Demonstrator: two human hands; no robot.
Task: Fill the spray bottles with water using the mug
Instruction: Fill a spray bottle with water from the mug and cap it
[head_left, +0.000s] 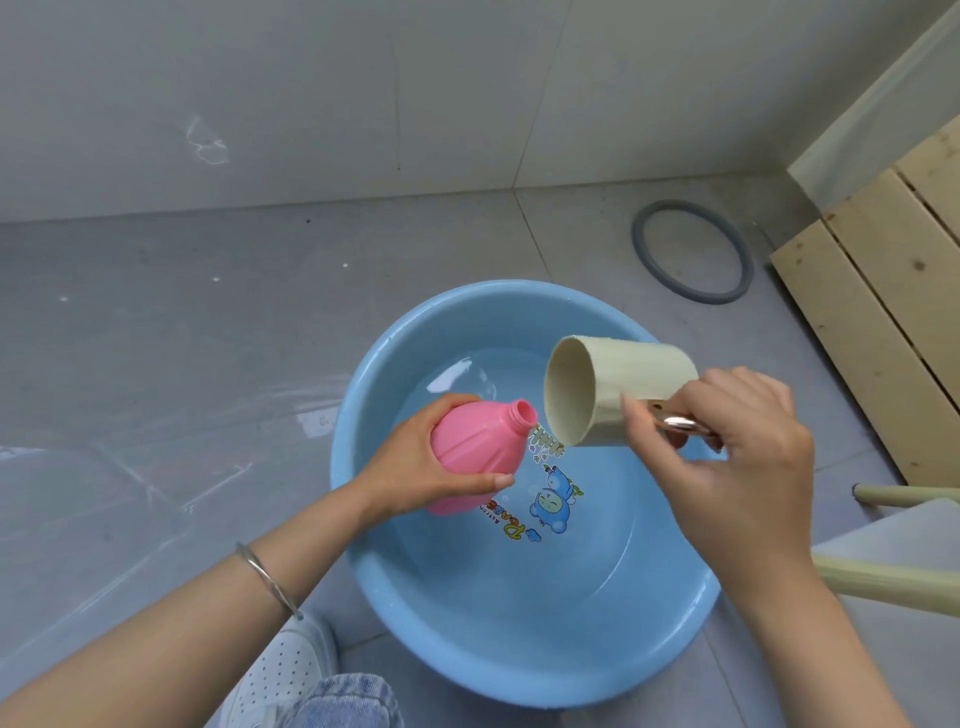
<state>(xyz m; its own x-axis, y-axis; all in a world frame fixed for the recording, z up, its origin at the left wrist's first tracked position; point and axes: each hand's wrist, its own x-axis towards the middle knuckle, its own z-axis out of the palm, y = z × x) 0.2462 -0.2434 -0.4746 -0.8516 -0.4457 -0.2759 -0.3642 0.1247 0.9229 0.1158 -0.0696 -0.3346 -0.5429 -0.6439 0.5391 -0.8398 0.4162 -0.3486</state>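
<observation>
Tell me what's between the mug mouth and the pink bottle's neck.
Nothing solid in the head view: a narrow gap between mug and pink bottle shows only water and print in the blue basin below. No stream discernible.

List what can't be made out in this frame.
- Head view: the water level in the bottle; its pink wall is opaque.
- Head view: the handle of the mug; the right hand covers most of it.
- Head view: the bottle's base; partly behind the left hand.
- Head view: any stream from mug to bottle; too thin to tell, or absent.
</observation>
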